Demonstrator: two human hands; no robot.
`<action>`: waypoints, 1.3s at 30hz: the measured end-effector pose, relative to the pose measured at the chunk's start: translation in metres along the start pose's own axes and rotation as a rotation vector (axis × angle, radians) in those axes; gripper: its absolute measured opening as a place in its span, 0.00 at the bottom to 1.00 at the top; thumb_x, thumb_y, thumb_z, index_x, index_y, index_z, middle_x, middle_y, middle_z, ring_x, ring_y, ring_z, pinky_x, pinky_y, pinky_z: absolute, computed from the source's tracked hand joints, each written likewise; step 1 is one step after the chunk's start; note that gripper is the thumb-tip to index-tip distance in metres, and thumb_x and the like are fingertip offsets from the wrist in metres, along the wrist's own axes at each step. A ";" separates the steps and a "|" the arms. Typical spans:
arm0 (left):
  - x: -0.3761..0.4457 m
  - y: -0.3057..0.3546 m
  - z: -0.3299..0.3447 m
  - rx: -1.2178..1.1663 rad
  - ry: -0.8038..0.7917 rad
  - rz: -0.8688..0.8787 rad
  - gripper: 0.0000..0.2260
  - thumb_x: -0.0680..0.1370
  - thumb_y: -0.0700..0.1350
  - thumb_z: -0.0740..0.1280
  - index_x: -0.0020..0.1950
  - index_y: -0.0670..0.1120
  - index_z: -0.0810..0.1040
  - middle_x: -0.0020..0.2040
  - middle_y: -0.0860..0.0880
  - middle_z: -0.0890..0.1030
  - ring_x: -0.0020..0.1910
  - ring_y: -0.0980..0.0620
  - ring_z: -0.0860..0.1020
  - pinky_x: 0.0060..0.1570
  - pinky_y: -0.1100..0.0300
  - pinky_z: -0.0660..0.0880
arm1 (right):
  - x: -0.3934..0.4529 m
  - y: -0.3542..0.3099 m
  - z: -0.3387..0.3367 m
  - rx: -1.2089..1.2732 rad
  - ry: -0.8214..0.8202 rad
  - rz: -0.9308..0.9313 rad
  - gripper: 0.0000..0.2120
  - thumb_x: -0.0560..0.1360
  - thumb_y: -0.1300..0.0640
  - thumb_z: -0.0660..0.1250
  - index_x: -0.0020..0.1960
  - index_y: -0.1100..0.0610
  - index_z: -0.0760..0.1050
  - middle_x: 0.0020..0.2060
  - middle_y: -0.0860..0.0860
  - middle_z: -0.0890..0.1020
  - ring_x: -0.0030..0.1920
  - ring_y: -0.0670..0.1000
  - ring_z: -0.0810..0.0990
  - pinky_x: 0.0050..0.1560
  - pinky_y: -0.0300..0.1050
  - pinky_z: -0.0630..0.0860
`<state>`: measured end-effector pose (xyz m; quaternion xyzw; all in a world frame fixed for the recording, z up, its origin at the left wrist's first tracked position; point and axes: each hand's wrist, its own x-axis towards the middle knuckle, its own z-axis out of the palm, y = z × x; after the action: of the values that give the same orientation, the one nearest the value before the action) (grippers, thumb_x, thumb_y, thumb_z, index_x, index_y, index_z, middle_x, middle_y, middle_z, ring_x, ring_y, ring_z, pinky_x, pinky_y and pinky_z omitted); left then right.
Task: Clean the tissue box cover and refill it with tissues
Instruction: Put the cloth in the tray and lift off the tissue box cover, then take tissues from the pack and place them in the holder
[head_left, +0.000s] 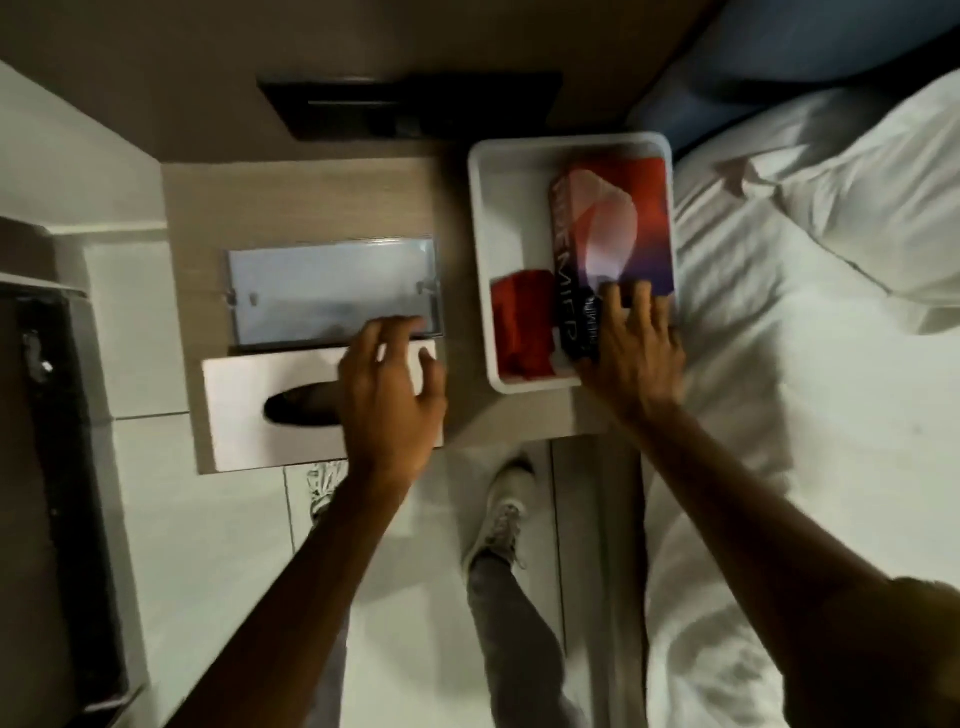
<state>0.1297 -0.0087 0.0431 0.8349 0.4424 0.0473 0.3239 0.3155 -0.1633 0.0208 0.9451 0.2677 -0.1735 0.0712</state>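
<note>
- Rightmost, one bed (779, 364) with white, rumpled bedding fills that side, with one pillow (883, 208) at its top.
- Beside it stands one wooden nightstand (197, 208), touching or just beside the bed's edge; a dark panel (410, 104) sits on the wall behind it.
- One white tray (480, 260) rests on the nightstand's right part, holding one red and purple tissue pack (613, 218) and one folded red cloth (522, 322) beside it.
- One white tissue box cover (249, 405) lies at the nightstand's near edge, its dark oval slot facing up; one clear rectangular plate (311, 286) lies just behind it, touching or nearly so.
- Two hands: the left hand (389, 395) hovers over the cover's right end, fingers spread and loosely curled, hiding part of the slot; whether it touches, I cannot tell.
- The right hand (634, 353) reaches into the tray, fingers laid over the tissue pack's near end; whether the grip has closed cannot be told.
- Two shoes (498, 514) show on the pale tiled floor below.
</note>
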 end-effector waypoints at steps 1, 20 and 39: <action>-0.002 0.018 0.010 -0.030 -0.048 0.019 0.15 0.80 0.40 0.69 0.66 0.44 0.83 0.62 0.41 0.84 0.64 0.38 0.81 0.68 0.44 0.77 | -0.001 0.003 -0.006 0.017 -0.024 -0.035 0.33 0.75 0.45 0.71 0.75 0.53 0.63 0.72 0.59 0.69 0.70 0.64 0.71 0.61 0.62 0.77; 0.011 0.176 0.067 -0.064 0.132 0.156 0.22 0.81 0.47 0.65 0.73 0.41 0.79 0.61 0.39 0.85 0.53 0.40 0.87 0.47 0.50 0.85 | 0.025 0.054 -0.125 0.390 0.231 -0.405 0.18 0.80 0.59 0.67 0.68 0.60 0.70 0.58 0.61 0.80 0.55 0.63 0.81 0.55 0.59 0.81; 0.030 0.178 0.051 -0.109 0.071 0.247 0.22 0.85 0.39 0.66 0.80 0.47 0.74 0.71 0.40 0.76 0.58 0.44 0.83 0.64 0.51 0.84 | -0.011 0.087 -0.081 0.417 0.518 0.128 0.12 0.76 0.63 0.72 0.59 0.58 0.83 0.56 0.55 0.77 0.53 0.56 0.75 0.48 0.47 0.80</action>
<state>0.2924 -0.0817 0.1007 0.8620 0.3441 0.1404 0.3446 0.3767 -0.2234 0.1037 0.9669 0.1756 0.0263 -0.1833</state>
